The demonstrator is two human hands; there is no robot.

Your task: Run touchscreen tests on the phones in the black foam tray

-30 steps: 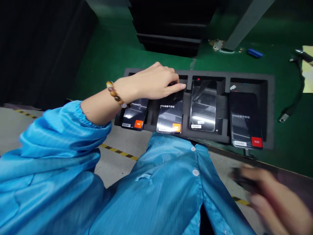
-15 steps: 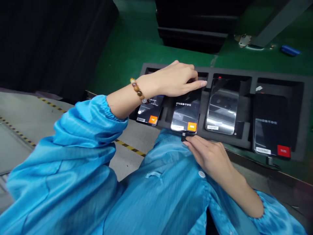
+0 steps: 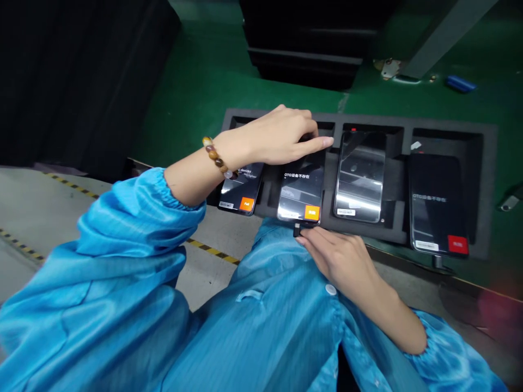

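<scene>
My left hand (image 3: 274, 137) lies across the top of the second phone (image 3: 300, 188) in the black foam tray (image 3: 486, 190), fingers curled over its upper edge, forefinger stretched toward the third phone (image 3: 359, 177). My right hand (image 3: 337, 258) sits at the second phone's near end, fingertips pinching a small dark plug (image 3: 297, 231) right at its bottom edge. That screen shows an orange button. The first phone (image 3: 239, 190) sits partly under my beaded bracelet (image 3: 216, 157). The fourth phone (image 3: 437, 204) shows a red button. The tray rests on a green bench (image 3: 196, 81).
</scene>
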